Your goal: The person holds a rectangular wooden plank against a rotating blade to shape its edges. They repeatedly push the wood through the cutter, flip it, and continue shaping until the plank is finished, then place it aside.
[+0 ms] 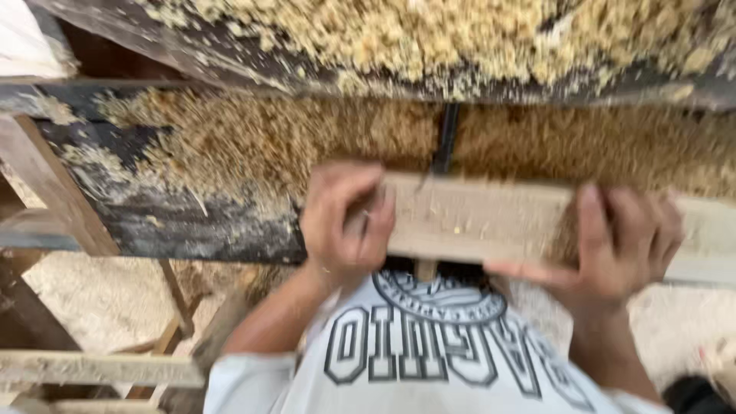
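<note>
**Both hands on a plank**

Where sawdust covers the dark table, the left hand wraps its fingers shut around the left end of a pale plank. The plank lies along the table's near edge. The right hand clamps it farther right, fingers curled over the top.

I see no package, label, sign or screen here; the only print is dark block lettering and a round emblem on my white shirt, at six o'clock.
</note>
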